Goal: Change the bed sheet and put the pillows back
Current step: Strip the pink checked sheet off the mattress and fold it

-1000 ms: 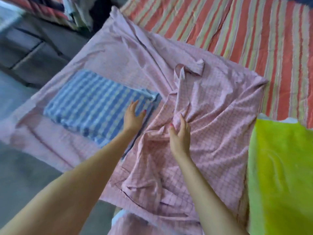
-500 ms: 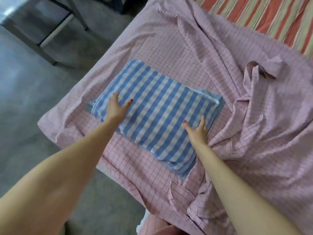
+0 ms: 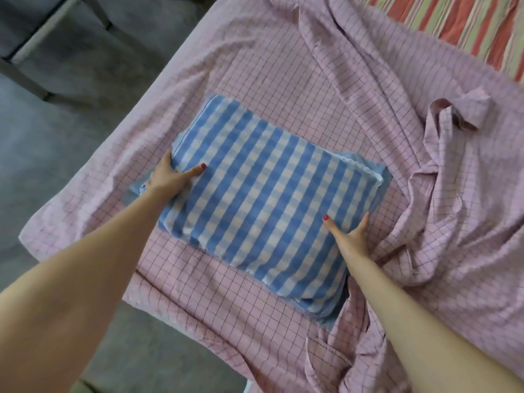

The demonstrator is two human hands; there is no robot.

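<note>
We are taking the folded blue checked sheet (image 3: 263, 205) at its two opposite short edges, and that looks like the right place to hold it. It is likely light and soft, a stack of folded layers that would probably sag in the middle and slide apart if we lifted by the top layer alone, so fingers need to go under the whole stack. Our left hand (image 3: 170, 177) is gripping the far-left edge, thumb lying on top and fingers tucked around the side. Our right hand (image 3: 351, 236) is resting at the near-right edge, thumb on top and fingers spread along the side; we cannot tell whether they are reaching underneath.

Between our hands the sheet is showing blue and pale checks, with a white trim at the corner beyond the right hand. It is lying on the rumpled pink grid-patterned sheet (image 3: 312, 89), which is bunching up just right of the right hand, over the bed. A striped red and green mattress (image 3: 467, 26) is showing far beyond.
</note>
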